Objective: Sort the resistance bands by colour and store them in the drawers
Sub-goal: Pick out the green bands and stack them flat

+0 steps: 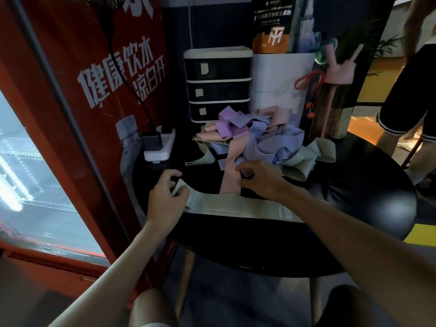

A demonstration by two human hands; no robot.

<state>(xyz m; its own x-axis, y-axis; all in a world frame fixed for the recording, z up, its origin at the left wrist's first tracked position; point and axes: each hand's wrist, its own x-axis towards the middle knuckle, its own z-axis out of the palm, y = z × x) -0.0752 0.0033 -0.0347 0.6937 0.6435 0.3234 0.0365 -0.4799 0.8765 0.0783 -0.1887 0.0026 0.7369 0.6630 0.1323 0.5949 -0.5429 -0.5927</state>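
Left hand (166, 199) pinches the end of a green band (226, 205) lying flat by the worktop's (354, 185) front edge. Right hand (259, 175) curls round a pink band (230, 178) trailing from the pile (266, 140). Tugging it could drag the tangle off the edge. 3 drawers (218, 84) stand shut behind, with open room left of the pile.

Pale green band (224, 205) at lower centre; pink band (230, 178) above; purple band (226, 125), blue band (280, 141) mid-frame; black-fronted, white-framed drawers (218, 83); black table (354, 197).
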